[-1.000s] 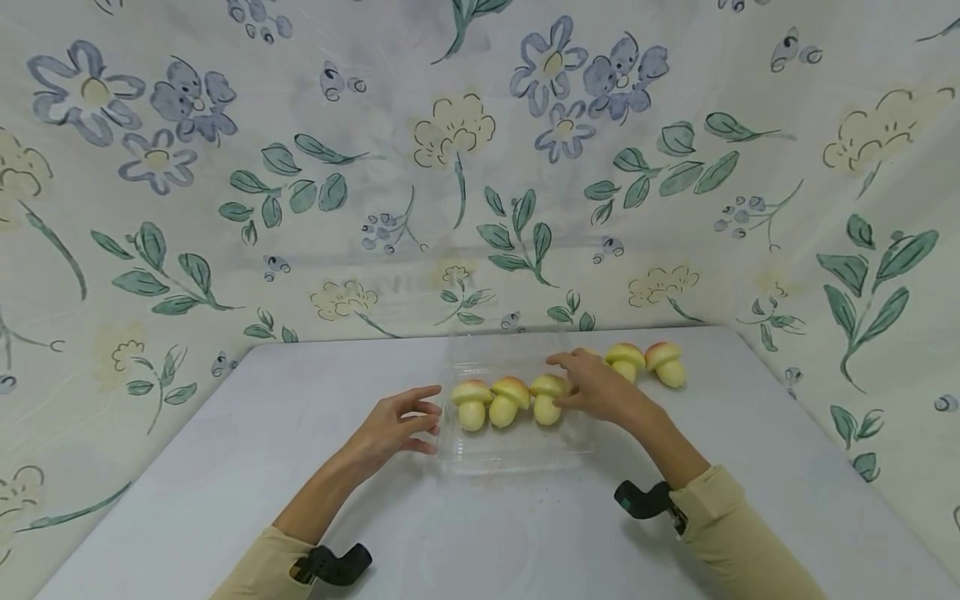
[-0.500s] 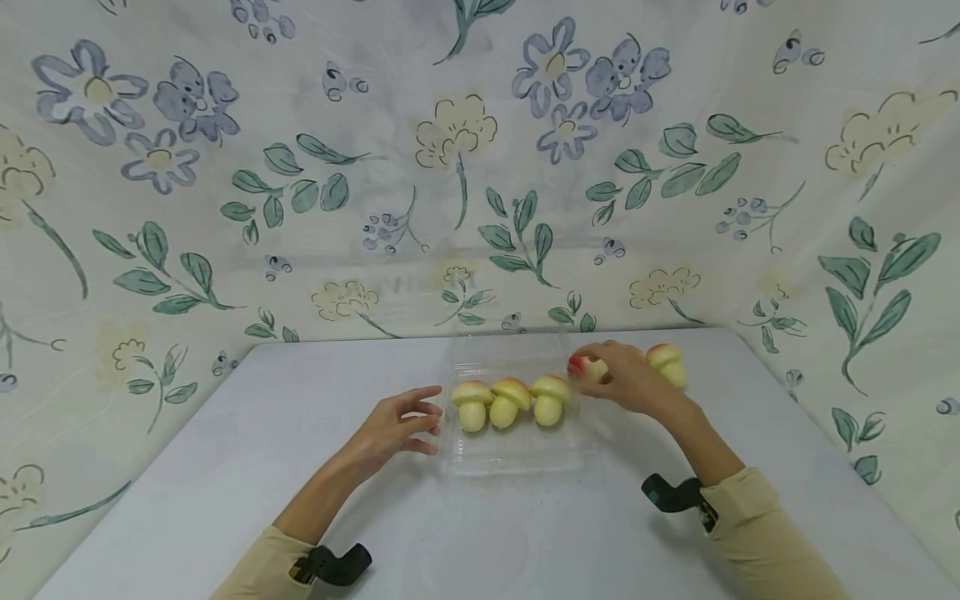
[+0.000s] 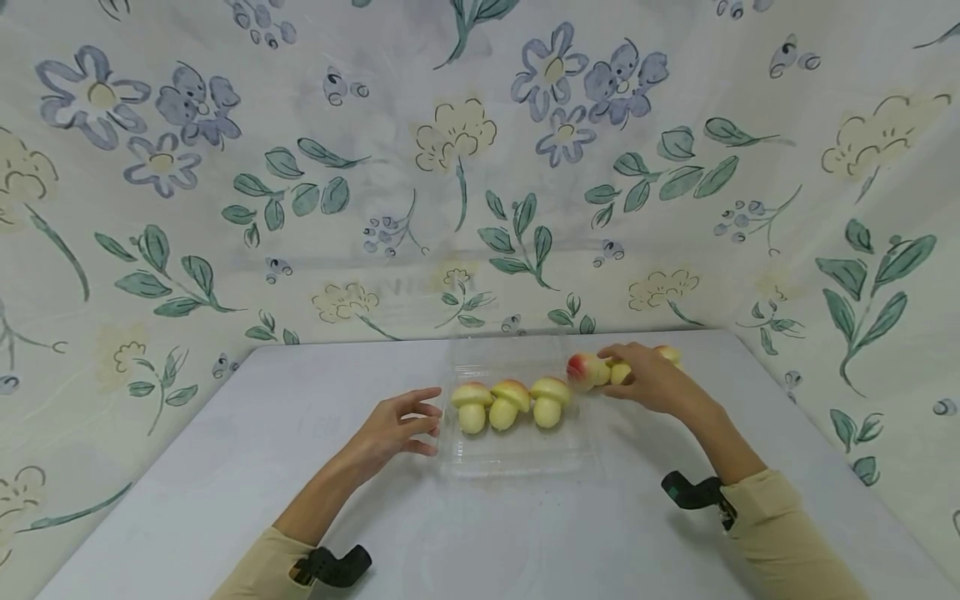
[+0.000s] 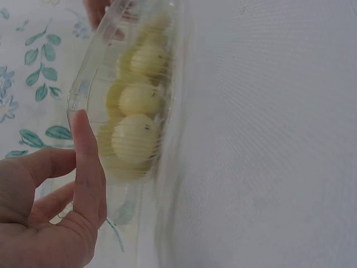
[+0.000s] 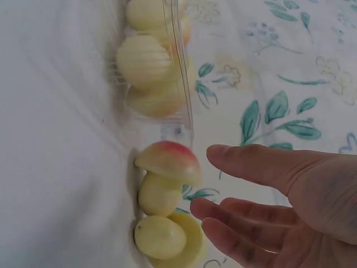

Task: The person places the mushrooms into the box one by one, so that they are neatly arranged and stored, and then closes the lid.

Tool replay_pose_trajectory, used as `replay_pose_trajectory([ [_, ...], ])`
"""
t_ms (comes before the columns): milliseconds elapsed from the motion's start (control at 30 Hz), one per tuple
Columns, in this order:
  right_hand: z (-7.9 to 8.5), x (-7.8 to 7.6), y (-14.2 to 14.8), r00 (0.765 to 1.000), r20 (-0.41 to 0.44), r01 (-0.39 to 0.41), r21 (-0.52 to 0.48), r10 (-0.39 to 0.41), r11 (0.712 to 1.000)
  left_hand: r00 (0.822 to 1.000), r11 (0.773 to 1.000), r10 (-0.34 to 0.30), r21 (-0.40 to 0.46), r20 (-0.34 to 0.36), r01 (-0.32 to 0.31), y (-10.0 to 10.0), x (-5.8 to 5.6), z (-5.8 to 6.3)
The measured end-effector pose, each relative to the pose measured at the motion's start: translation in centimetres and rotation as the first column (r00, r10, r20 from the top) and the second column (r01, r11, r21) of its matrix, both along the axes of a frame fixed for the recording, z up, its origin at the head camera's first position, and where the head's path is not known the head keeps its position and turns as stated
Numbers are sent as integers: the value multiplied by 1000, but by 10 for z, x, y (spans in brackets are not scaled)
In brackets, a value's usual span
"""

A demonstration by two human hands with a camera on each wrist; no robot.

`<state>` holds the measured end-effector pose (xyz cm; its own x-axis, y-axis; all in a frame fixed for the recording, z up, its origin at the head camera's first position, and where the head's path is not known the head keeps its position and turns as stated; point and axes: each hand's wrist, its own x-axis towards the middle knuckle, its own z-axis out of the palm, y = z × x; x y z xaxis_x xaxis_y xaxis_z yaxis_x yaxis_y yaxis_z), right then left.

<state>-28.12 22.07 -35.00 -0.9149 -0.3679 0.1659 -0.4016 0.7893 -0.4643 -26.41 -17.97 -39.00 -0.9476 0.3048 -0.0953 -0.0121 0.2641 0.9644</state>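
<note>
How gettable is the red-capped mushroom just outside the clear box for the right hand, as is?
Probably yes. The right hand is open beside the red-capped mushroom, nothing visible between them. The clear box and a neighbouring mushroom sit close, so finger room may be tight.

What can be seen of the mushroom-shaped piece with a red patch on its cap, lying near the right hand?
The mushroom-shaped piece has a rounded, pale yellow cap with a red patch and a thick, smooth yellowish stem; its material cannot be told. It lies on its side on the white table, just outside the clear container, cap toward it. Its stem end touches or nearly touches the next piece. The right hand is beside it, not gripping it.
</note>
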Motion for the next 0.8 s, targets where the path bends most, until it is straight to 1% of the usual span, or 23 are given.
replay_pose_trajectory([
  [267, -1, -1, 17, 999, 11, 48, 31, -48, 998, 1000, 1000, -7, -2, -3, 7, 0, 0, -1],
  [500, 2, -4, 25, 997, 27, 68, 42, -70, 997, 1000, 1000, -9, 0, 0, 9, 1, -1, 0],
  [700, -1, -8, 31, 994, 48, 98, 49, -100, 994, 1000, 1000, 2, -3, 11, -2, 2, 0, 1],
  [800, -3, -9, 34, 993, 41, 110, 51, -112, 993, 1000, 1000, 0, -6, 10, 0, 2, 0, 1],
])
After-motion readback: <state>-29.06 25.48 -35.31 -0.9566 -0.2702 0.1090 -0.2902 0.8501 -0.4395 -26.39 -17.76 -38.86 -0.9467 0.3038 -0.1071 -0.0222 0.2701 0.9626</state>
